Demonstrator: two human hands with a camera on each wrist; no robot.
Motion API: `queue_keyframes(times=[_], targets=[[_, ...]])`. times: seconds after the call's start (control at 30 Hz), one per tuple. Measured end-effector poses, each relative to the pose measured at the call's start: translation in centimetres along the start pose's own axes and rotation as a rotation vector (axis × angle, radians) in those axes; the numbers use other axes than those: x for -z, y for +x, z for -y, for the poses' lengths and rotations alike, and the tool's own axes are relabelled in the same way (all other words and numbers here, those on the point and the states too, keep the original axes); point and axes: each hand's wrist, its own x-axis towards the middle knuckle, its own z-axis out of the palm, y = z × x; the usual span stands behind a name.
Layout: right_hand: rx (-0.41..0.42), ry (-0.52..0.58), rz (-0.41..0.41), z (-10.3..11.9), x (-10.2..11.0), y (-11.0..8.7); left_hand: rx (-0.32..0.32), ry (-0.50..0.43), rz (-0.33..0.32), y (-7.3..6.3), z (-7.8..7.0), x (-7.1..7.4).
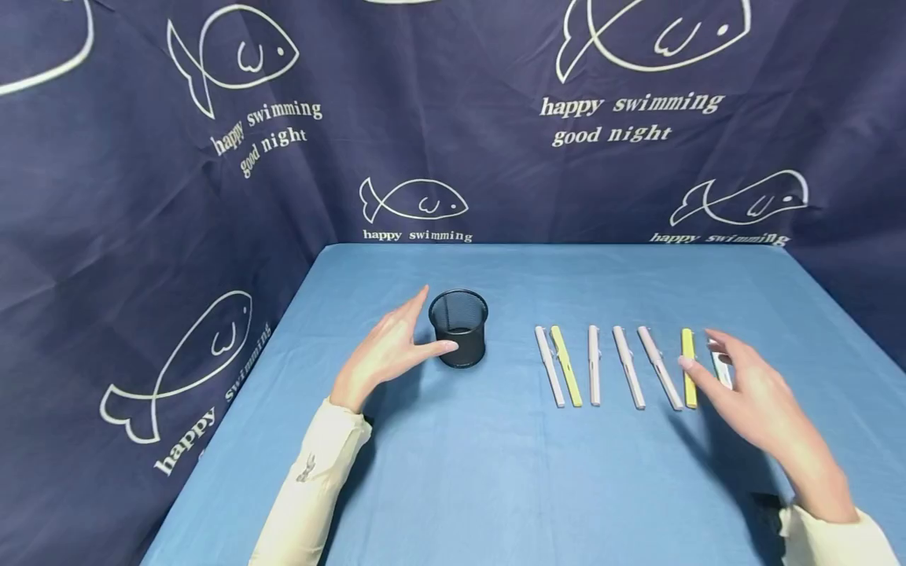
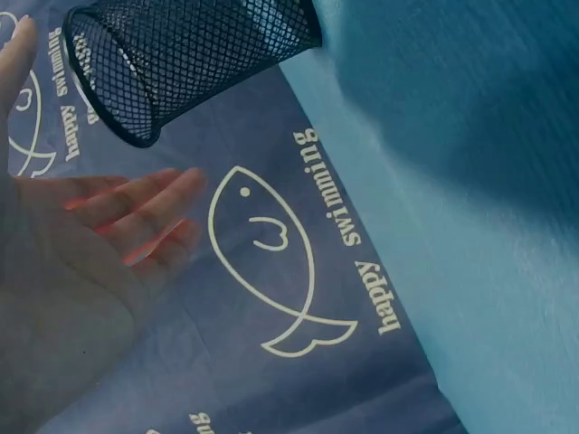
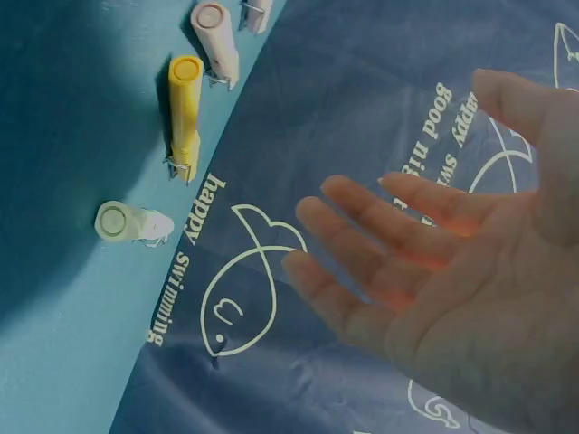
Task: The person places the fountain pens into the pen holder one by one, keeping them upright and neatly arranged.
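A black mesh pen holder (image 1: 463, 350) stands upright on the table, left of centre. Beside it is my left hand (image 1: 388, 346), thumb and fingers spread apart and nothing held; the thumb overlaps the holder in the head view. At the right end of a row of pens, my right hand (image 1: 760, 397) hovers with fingers extended, holding nothing. Partly hidden behind it lies a whitish pen (image 1: 720, 363). Just left of that is a yellow pen (image 1: 690, 369). In the right wrist view the whitish pen (image 3: 134, 222) and the yellow pen (image 3: 185, 113) show beyond the fingertips.
More pens lie side by side to the left: several pale pinkish ones, such as this pale pen (image 1: 594, 365), and another yellow pen (image 1: 566, 365). A blue cloth (image 1: 495, 487) covers the table. Dark blue fish-print curtains (image 1: 510, 173) hang behind and at the sides.
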Motion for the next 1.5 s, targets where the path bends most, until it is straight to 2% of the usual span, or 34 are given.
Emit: queue_keyframes(times=[0.27,0.4,0.57,0.73,1.0,1.13,1.27,1.5], targets=[[-0.047,0.042,0.023,-1.0,0.6,0.5,0.04,-0.08,0.041,0.7,0.6,-0.3],[-0.083,0.052,0.055,-1.3,0.9,0.7,0.027,-0.101,0.039,1.1,1.1,-0.5],[-0.073,0.074,0.045,-2.3,1.3,1.1,-0.001,-0.174,0.04,1.5,1.5,-0.7],[-0.074,0.191,0.063,-3.8,1.6,1.4,-0.009,-0.241,0.029,1.6,2.1,-0.9],[-0.128,0.34,0.133,-6.2,2.0,1.6,-0.019,-0.255,0.029,1.6,2.4,-1.1],[-0.18,0.431,0.164,-7.5,2.3,1.9,-0.016,-0.253,0.036,1.7,2.5,-1.2],[-0.229,0.462,0.191,-8.5,2.6,2.1,-0.014,-0.251,0.044,1.8,2.5,-1.4],[-0.273,0.438,0.232,-9.3,2.6,2.6,-0.021,-0.258,0.049,1.9,2.4,-1.5]])
